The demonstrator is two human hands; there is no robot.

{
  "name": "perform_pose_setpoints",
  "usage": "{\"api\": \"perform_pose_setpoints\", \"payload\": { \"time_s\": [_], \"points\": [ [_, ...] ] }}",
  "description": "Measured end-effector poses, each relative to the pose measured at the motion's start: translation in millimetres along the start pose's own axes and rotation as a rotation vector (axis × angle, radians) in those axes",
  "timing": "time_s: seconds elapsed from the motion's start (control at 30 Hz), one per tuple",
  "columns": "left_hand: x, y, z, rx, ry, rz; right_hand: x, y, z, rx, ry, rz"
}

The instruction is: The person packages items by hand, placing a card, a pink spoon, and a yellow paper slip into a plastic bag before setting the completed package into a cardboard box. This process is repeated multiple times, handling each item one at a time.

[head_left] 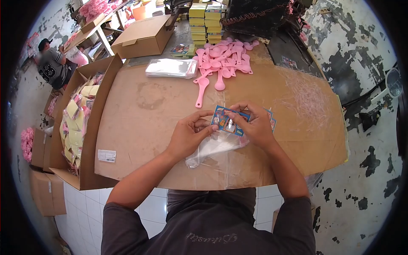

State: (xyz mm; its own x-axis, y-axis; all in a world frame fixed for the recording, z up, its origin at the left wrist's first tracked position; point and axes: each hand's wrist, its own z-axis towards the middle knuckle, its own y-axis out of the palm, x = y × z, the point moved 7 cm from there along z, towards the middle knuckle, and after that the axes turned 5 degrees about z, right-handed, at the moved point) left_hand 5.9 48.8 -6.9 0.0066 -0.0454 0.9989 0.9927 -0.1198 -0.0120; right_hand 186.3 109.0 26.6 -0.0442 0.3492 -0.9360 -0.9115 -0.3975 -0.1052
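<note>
from the head view, holding a blue, rectangular printed card (221, 121) just above a clear, crinkled plastic bag (212, 149), clamped between thumb and fingers of both left hand (186, 137) and right hand (257, 127). best gripped lightly by the edges, to avoid creasing. reaching inward, with elbows spread.

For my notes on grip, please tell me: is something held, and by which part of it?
A blue printed card: the left hand holds its left edge, the right hand its right part, thumb on the printed face.
</note>
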Motion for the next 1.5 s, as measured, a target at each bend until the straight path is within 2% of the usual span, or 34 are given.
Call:
{"api": "perform_pose_setpoints", "payload": {
  "time_s": [0.2,0.27,0.37,0.47,0.57,0.67,0.77,0.87,0.97,1.07,1.17,1.27,1.37,1.47,1.5],
  "points": [
    [2,0,1,0.005,-0.007,-0.1,-22,-6,3,-0.128,-0.112,-0.273],
    [1,1,0,-0.03,-0.001,-0.056,-22,-6,3,-0.181,-0.094,-0.249],
    [6,6,-3,-0.075,0.052,0.103,-30,6,0,-0.297,-0.214,-0.431],
    [7,10,-6,-0.088,0.101,0.128,-25,17,-4,-0.236,-0.232,-0.274],
    [8,8,-4,-0.067,0.068,0.017,-16,12,-5,-0.077,-0.044,-0.063],
    [11,-1,0,0.022,0.05,-0.047,0,-10,2,0.068,0.021,-0.06],
    [9,-6,0,0.064,0.044,-0.041,-18,8,-2,-0.146,-0.1,-0.319],
    [9,-8,-3,0.046,0.059,0.019,-27,30,-6,-0.315,-0.156,-0.259],
    [17,-17,-3,0.09,0.02,0.042,-6,23,14,-0.335,0.018,-0.111],
    [28,-33,0,0.171,0.047,0.001,-19,36,42,-0.357,-0.238,-0.539],
    [32,-40,2,0.208,0.095,-0.059,3,64,59,-0.407,-0.595,-0.799],
    [24,-43,7,0.21,0.156,-0.125,25,81,68,-0.478,-0.772,-0.999],
    [25,-41,6,0.187,0.164,-0.182,36,75,74,-0.47,-0.68,-0.832],
    [30,-35,2,0.136,0.129,-0.19,11,63,71,-0.554,-0.15,-0.648],
    [29,-31,1,0.126,0.132,-0.183,3,50,73,-0.44,-0.13,-0.508]
  ]
}}
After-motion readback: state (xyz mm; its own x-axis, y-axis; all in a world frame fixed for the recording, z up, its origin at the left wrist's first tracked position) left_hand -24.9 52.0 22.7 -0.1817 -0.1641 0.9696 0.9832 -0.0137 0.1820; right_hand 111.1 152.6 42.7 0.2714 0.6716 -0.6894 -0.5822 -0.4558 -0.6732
